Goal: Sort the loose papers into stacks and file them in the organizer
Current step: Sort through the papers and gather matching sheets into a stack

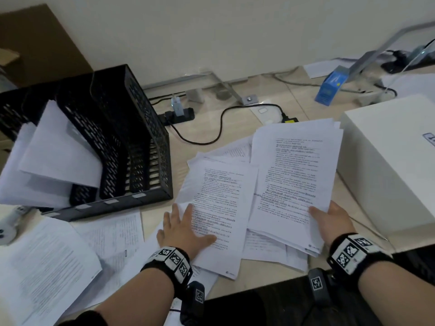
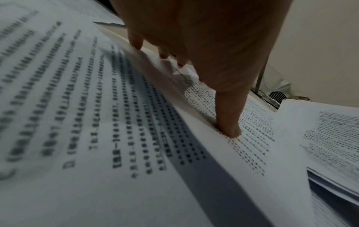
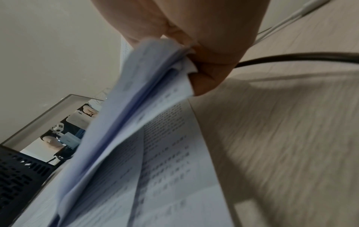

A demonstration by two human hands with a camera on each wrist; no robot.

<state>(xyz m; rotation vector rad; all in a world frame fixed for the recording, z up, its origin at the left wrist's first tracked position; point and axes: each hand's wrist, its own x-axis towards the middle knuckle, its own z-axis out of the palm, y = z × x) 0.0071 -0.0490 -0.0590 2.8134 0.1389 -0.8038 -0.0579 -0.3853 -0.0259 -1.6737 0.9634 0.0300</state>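
Observation:
My right hand [image 1: 329, 218] grips the near right corner of a sheaf of printed papers [image 1: 294, 175], thumb on top; the right wrist view shows the same sheaf [image 3: 136, 115] pinched and lifted off the desk. My left hand [image 1: 186, 228] lies flat with straight fingers on a printed sheet [image 1: 219, 208] in the loose pile at the desk's middle; its fingertips [image 2: 230, 132] press the paper. The black mesh organizer [image 1: 122, 142] stands at the left, with white sheets [image 1: 58, 149] leaning out of its left slots.
More loose papers [image 1: 47, 267] lie at the near left. A large white box [image 1: 395, 161] sits close on the right. Behind are a black cable [image 1: 221, 123], a power strip [image 1: 180, 115] and a blue carton [image 1: 330, 89] near the wall.

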